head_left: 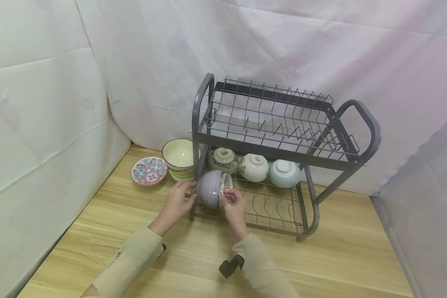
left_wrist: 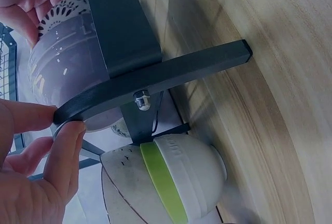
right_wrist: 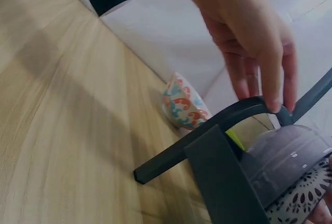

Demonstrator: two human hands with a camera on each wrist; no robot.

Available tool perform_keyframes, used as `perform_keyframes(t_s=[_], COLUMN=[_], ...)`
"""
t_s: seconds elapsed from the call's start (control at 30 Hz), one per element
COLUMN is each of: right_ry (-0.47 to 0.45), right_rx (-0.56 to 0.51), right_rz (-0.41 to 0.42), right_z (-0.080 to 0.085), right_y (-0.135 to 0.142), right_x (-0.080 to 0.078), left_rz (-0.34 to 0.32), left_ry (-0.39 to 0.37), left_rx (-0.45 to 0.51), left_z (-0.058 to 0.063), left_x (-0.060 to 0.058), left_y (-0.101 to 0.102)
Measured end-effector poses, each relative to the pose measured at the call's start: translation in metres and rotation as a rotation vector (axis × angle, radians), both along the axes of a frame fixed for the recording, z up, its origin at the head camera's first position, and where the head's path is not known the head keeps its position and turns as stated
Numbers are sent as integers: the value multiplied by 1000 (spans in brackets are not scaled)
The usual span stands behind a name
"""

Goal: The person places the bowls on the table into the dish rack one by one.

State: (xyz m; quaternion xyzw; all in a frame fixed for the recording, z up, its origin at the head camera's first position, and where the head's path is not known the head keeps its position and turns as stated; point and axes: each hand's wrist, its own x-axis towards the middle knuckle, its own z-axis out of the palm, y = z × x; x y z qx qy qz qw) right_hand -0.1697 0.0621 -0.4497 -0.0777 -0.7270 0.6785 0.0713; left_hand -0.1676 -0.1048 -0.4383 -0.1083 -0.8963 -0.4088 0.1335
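Observation:
A purple bowl (head_left: 208,188) with a black-and-white patterned band lies tipped on its side at the left end of the dish rack's lower tier, its mouth facing right. My right hand (head_left: 235,209) holds it by the rim. With thumb and fingers, my left hand (left_wrist: 36,167) grips the dark curved bar (left_wrist: 155,76) of the rack's left end, right beside the bowl's base. Behind the purple bowl, a greenish patterned bowl (head_left: 223,160), a white floral bowl (head_left: 254,168) and a pale blue bowl (head_left: 284,173) sit upside down in a row.
The rack's upper tier (head_left: 272,109) of wire slots stands over the bowls. Left of the rack are a stack of cream and green-banded bowls (head_left: 180,154) and a red-and-blue patterned bowl (head_left: 149,170) on the wooden table (head_left: 193,256). Cloth walls (head_left: 145,62) surround the table.

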Motion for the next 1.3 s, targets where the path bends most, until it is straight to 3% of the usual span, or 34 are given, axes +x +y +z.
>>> perform_keyframes(t_s=[0.53,0.83,1.03,1.3], right_ry=[17,32,165,424], right_rx=[27,48,42,101], right_rz=[21,109,178,45], right_z=[-5,-6,8,39], right_y=[0,8,28,80], right_x=[0,3,13,27], left_rz=[0,6,6,0], left_ry=[-35,-38,-35,-10], left_rx=[-5,0,5,17], left_z=[3,2,1,-1], left_x=[1,1,1,0], left_y=[0,0,0,1])
